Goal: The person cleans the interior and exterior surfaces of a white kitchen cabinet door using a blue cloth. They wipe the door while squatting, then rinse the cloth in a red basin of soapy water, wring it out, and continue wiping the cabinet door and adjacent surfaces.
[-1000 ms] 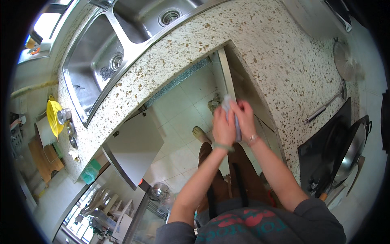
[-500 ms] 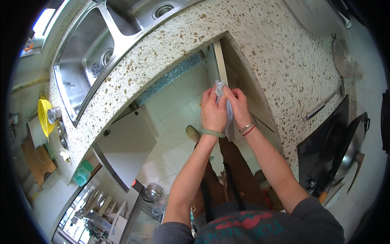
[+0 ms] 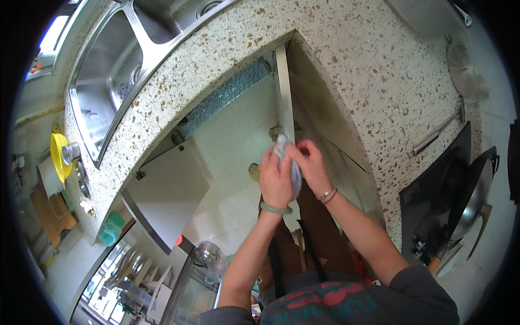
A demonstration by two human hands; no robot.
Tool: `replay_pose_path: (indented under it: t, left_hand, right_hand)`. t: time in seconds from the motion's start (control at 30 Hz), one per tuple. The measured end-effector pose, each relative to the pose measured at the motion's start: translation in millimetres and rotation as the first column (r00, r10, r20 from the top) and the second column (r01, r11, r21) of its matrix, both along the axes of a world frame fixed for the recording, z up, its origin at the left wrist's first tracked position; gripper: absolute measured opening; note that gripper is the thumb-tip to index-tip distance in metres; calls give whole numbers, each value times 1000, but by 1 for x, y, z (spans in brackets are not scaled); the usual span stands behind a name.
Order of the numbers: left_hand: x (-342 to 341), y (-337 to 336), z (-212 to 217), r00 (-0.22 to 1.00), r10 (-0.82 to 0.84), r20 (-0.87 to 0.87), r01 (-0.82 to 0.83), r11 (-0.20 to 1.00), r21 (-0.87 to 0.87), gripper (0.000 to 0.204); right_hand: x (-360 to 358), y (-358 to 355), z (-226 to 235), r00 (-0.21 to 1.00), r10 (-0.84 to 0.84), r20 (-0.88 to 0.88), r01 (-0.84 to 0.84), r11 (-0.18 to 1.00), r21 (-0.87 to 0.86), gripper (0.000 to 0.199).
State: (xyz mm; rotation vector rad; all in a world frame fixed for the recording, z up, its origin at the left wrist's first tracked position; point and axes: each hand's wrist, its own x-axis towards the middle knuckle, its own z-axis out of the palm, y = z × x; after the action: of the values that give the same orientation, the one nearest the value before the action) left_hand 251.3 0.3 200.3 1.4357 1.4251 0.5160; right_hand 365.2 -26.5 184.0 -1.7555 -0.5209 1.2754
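A pale grey-white cloth (image 3: 296, 179) is bunched between my two hands, just over the near end of an open cabinet door's upright edge (image 3: 285, 103). My left hand (image 3: 275, 181) has its fingers closed on the cloth from the left. From the right, my right hand (image 3: 311, 167) pinches it with thumb and fingers. A green bangle circles my left wrist; a bracelet and a red cord are on the right one. Whether the cloth touches the door edge is hidden by my hands.
The speckled countertop (image 3: 346, 65) curves around me. A double steel sink (image 3: 103, 92) lies at the left, with a yellow colander (image 3: 58, 157) beyond it. To the right are a black cooktop (image 3: 433, 195) and a wok (image 3: 472, 203). Another cabinet door (image 3: 168, 195) stands open at left.
Both hands have come down toward me with the cloth, along the door edge, exposing more of that edge. The view has shifted slightly.
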Motion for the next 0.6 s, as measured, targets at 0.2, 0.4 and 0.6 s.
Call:
replay_pose_path:
  t: [0.2, 0.4, 0.6]
  left_hand:
    - [13, 77, 10, 994, -48, -103, 39, 995, -90, 37]
    - [-3, 9, 2, 985, -56, -162, 63, 997, 34, 41]
    - [-1, -39, 24, 989, 33, -143, -12, 989, 151, 32]
  right_hand:
    - [-3, 11, 7, 864, -158, -478, 178, 984, -3, 45]
    - [-2, 3, 18, 911, -80, -405, 115, 991, 62, 61]
    - [5, -15, 9, 903, -60, -425, 102, 992, 78, 68]
